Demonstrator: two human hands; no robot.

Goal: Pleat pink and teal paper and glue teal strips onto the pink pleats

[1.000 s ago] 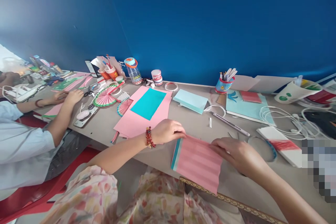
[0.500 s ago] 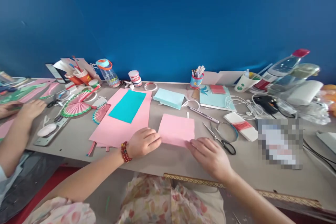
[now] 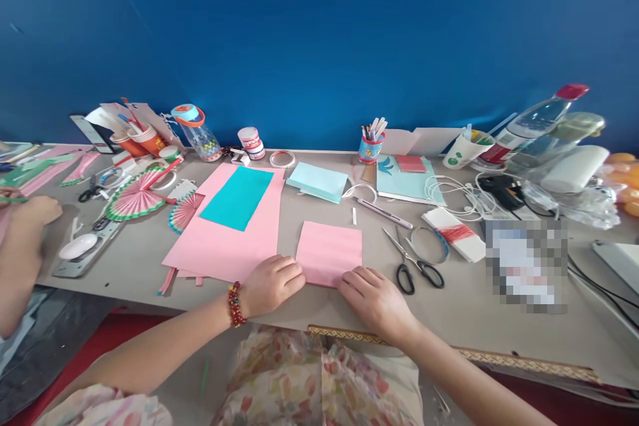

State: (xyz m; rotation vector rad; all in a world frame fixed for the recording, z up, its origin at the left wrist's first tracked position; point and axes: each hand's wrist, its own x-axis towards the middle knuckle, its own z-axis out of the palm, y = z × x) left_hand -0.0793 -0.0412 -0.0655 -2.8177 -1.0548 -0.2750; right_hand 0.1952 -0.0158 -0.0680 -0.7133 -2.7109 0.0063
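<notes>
Pink sq [image 3: 330, 249] at your 12 o'clock on desk [image 3: 314, 306]; L hand [image 3: 272, 285] fingers bunched by its 8, R hand [image 3: 382, 299] fingers together at its 5, pinch can't tell; prob best press evenly, near edge straight

The pink square [image 3: 330, 247], tilted a second ago, lies on the desk [image 3: 499, 326], left hand [image 3: 272, 285] and right hand [image 3: 378, 301] at its near edge

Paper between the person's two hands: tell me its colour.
The paper is pink, best seen in the head view.
</notes>
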